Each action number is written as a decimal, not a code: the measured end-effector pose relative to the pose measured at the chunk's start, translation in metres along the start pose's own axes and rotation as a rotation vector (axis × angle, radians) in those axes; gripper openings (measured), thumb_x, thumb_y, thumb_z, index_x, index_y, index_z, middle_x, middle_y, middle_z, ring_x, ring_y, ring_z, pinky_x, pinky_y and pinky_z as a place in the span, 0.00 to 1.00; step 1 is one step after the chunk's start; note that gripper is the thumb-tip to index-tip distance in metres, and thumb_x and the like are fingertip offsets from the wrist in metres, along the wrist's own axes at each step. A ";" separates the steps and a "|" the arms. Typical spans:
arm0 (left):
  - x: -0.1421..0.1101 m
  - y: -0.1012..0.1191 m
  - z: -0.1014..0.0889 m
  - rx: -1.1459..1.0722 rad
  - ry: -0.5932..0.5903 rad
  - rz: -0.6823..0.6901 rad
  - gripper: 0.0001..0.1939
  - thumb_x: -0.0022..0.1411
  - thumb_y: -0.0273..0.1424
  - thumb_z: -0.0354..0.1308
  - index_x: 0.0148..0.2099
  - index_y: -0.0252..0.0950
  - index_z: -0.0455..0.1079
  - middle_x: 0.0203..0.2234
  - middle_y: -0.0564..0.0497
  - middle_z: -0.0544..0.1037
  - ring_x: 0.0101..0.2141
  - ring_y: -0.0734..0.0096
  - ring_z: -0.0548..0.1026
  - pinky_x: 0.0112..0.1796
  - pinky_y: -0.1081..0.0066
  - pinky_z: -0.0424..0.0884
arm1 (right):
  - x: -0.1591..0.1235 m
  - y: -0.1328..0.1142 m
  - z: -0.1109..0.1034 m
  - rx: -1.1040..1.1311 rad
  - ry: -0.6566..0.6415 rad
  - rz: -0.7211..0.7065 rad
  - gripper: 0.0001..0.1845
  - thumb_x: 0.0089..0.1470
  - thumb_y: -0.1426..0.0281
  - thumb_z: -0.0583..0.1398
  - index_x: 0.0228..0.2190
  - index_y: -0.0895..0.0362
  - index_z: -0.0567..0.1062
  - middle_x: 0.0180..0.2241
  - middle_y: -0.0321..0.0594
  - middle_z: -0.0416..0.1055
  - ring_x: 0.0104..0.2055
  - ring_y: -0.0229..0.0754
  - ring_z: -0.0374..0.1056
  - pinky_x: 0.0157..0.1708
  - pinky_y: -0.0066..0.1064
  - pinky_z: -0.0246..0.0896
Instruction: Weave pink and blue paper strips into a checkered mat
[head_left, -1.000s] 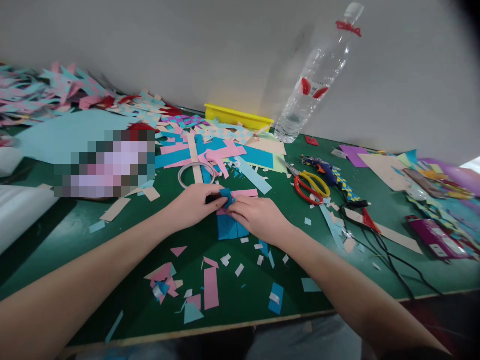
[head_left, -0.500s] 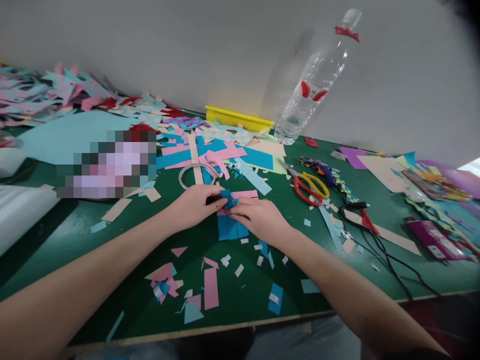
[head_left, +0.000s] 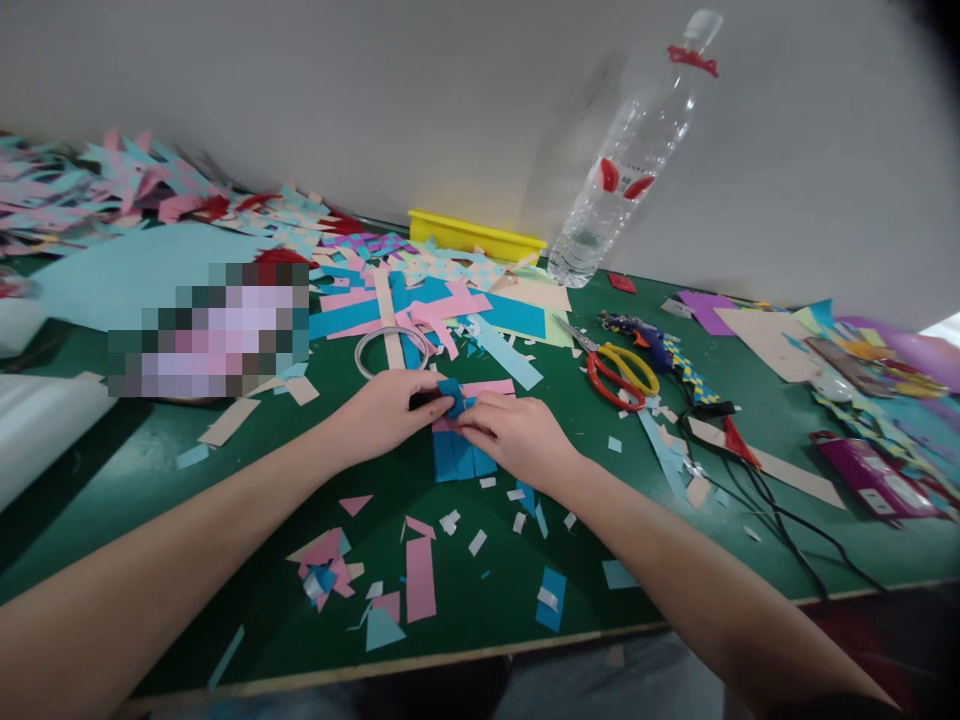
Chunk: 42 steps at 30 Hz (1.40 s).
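Note:
Between thumb and fingers, my left hand pinches a small folded piece of blue paper. My right hand is closed at that piece's right side, its fingertips together on the paper's edge. Under both hands lie blue paper strips side by side, and a pink paper strip shows just behind. A roll of tape rests on the table behind my left hand. What exactly the right fingertips grip is partly hidden by the fingers.
Red and yellow scissors and a glue gun with a black cord lie to the right. A clear bottle stands at the wall beside a yellow tray. Paper scraps litter the table's front. A purple packet is far right.
Both hands stay nearly in place on the blue paper. My right fingertips have shifted slightly at its edge, and the view has moved a little.

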<state>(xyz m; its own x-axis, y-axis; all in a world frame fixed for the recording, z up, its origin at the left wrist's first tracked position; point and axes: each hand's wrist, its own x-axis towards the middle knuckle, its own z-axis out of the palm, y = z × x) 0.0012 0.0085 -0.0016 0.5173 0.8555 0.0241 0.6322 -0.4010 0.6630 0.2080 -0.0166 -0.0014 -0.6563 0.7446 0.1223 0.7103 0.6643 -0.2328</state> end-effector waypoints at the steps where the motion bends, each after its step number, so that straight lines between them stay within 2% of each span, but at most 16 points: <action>1: 0.000 0.000 0.000 0.005 0.001 0.001 0.18 0.66 0.44 0.49 0.35 0.37 0.72 0.29 0.51 0.77 0.30 0.65 0.72 0.30 0.69 0.63 | 0.000 -0.001 -0.001 -0.005 -0.008 -0.001 0.11 0.65 0.67 0.56 0.40 0.56 0.79 0.41 0.39 0.79 0.42 0.39 0.72 0.31 0.28 0.57; 7: 0.000 0.001 0.000 0.019 0.012 0.019 0.17 0.65 0.43 0.48 0.32 0.38 0.70 0.26 0.52 0.75 0.28 0.67 0.71 0.28 0.70 0.63 | 0.002 -0.002 -0.010 0.002 -0.068 -0.024 0.12 0.65 0.70 0.56 0.38 0.55 0.80 0.40 0.38 0.78 0.41 0.37 0.72 0.33 0.28 0.60; 13: -0.001 -0.001 0.000 0.026 0.029 0.023 0.19 0.65 0.45 0.50 0.30 0.38 0.69 0.25 0.52 0.75 0.27 0.67 0.71 0.27 0.70 0.63 | 0.001 -0.002 -0.011 -0.042 -0.088 0.036 0.13 0.65 0.69 0.55 0.40 0.55 0.80 0.43 0.39 0.78 0.44 0.39 0.72 0.33 0.28 0.60; 16: -0.003 -0.002 -0.002 -0.031 -0.011 0.043 0.16 0.64 0.46 0.53 0.42 0.40 0.74 0.36 0.51 0.79 0.35 0.63 0.75 0.34 0.69 0.69 | 0.002 -0.003 -0.010 -0.057 -0.078 0.024 0.14 0.66 0.69 0.53 0.40 0.56 0.80 0.43 0.40 0.78 0.45 0.39 0.71 0.33 0.28 0.59; 19: -0.006 -0.001 -0.003 -0.057 -0.055 0.048 0.22 0.60 0.46 0.60 0.54 0.43 0.71 0.47 0.50 0.78 0.45 0.58 0.75 0.42 0.65 0.71 | 0.004 -0.003 -0.012 -0.063 -0.098 0.008 0.14 0.66 0.70 0.54 0.39 0.57 0.80 0.43 0.40 0.78 0.44 0.38 0.71 0.32 0.27 0.58; 24: -0.007 0.001 0.004 -0.028 -0.066 0.065 0.34 0.55 0.47 0.64 0.61 0.43 0.64 0.52 0.46 0.75 0.50 0.52 0.73 0.46 0.61 0.71 | 0.007 -0.005 -0.017 -0.095 -0.150 0.040 0.13 0.65 0.70 0.55 0.38 0.54 0.81 0.41 0.38 0.77 0.41 0.37 0.71 0.27 0.29 0.52; 29: -0.003 -0.003 0.015 0.024 -0.008 0.121 0.36 0.52 0.45 0.67 0.61 0.42 0.63 0.52 0.45 0.75 0.49 0.51 0.73 0.51 0.57 0.65 | 0.012 -0.008 -0.025 -0.069 -0.194 0.053 0.12 0.65 0.69 0.56 0.38 0.54 0.81 0.44 0.37 0.77 0.45 0.39 0.71 0.30 0.29 0.54; 36: 0.000 -0.005 0.017 0.018 -0.017 0.110 0.34 0.51 0.45 0.69 0.58 0.42 0.65 0.50 0.46 0.77 0.47 0.51 0.73 0.50 0.56 0.63 | 0.016 -0.011 -0.031 -0.038 -0.242 0.076 0.12 0.64 0.69 0.57 0.38 0.55 0.81 0.45 0.38 0.77 0.48 0.43 0.71 0.33 0.30 0.58; 42: 0.000 -0.006 0.017 0.031 -0.038 0.102 0.35 0.52 0.48 0.67 0.58 0.42 0.65 0.51 0.45 0.75 0.50 0.48 0.71 0.51 0.54 0.61 | 0.018 -0.013 -0.033 -0.038 -0.262 0.083 0.12 0.64 0.69 0.57 0.38 0.55 0.81 0.44 0.39 0.77 0.48 0.45 0.71 0.35 0.31 0.60</action>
<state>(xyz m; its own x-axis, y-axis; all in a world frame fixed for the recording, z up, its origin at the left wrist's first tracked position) 0.0074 0.0054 -0.0188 0.6006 0.7972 0.0615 0.5925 -0.4953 0.6353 0.1954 -0.0095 0.0360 -0.6354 0.7574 -0.1504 0.7701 0.6076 -0.1943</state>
